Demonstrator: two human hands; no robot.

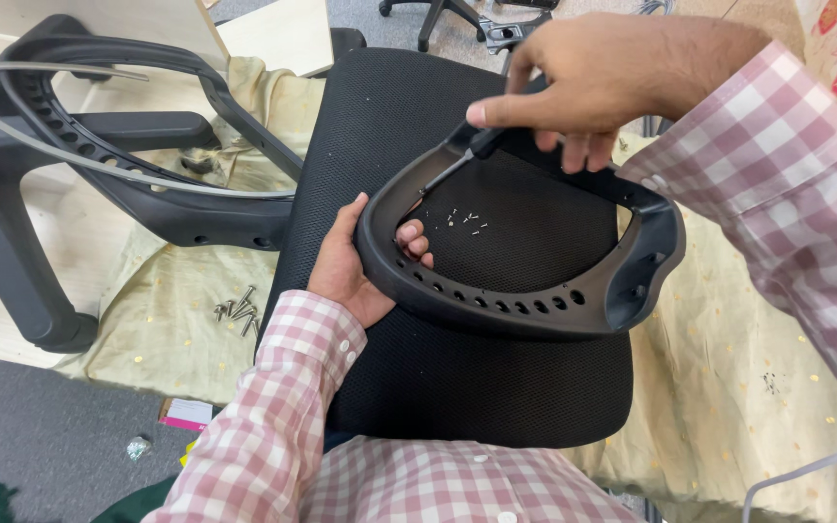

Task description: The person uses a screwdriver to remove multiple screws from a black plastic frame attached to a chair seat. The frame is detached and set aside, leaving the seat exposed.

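The black mesh chair seat (457, 368) lies flat across the near centre of the view, resting on a pale yellow cloth (728, 387) that covers the floor. On the far left stands a larger black chair backrest frame (128, 184) with a grey hoop running across it.

On top of the seat sits the curved black plastic frame (525, 291), a closed loop with a row of holes along its near rim. Its long axis runs left to right, slightly lower at the right end, and it is tilted so the near rim faces the person. The frame lies directly between the hands: the left end is in the left hand, the far rim is under the right hand.

The left hand (351, 271) is closed around the left bend of the frame, thumb on the outside and fingers curled through the opening. The right hand (583, 82) is closed on the black handle of a screwdriver (457, 165) (thumb pressed along the grip). The shaft slopes down and to the left, with its tip at the inner face of the frame's left bend, just above the left hand's fingers. The right hand is therefore the working hand and the left the steadying one.

Several small screws (462, 221) lie loose on the mesh inside the frame opening. A cluster of larger bolts (237, 310) lies on the cloth left of the seat, near the left sleeve.
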